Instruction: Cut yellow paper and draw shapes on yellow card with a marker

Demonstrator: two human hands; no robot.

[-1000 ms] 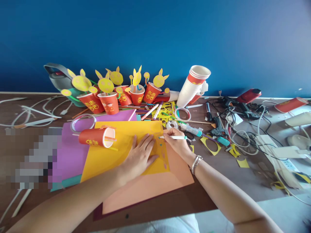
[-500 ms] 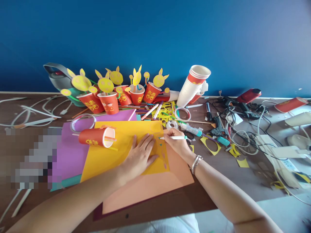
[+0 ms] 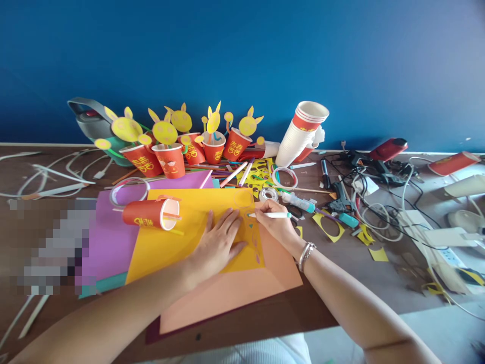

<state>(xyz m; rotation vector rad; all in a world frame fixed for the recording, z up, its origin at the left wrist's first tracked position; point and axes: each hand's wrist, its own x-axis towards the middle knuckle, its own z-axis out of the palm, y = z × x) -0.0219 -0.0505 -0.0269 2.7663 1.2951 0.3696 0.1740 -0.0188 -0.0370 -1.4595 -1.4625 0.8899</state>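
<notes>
My right hand [image 3: 276, 222] grips a white marker [image 3: 278, 215] with a green end. Its tip touches the right part of a yellow sheet of paper [image 3: 182, 258], beside small green and pink drawn shapes. A faint circle is drawn near the sheet's top right corner. Fingers spread, my left hand [image 3: 217, 247] lies flat on the same sheet, left of the drawings. Under the yellow paper is a peach sheet [image 3: 212, 303], and a purple sheet [image 3: 109, 242] shows to the left. A red paper cup [image 3: 144, 215] lies on its side on the yellow paper.
Red cups with yellow rabbit faces [image 3: 168, 162] stand along the blue wall. Behind my right hand rises a tall stack of paper cups [image 3: 299, 134]. Paper scraps [image 3: 329, 227], a glue gun [image 3: 341, 199], tape rolls [image 3: 285, 178] and cables [image 3: 382, 217] clutter the right side.
The marker tip has shifted very slightly left at the green mark. My left hand and the sheets have not moved.
</notes>
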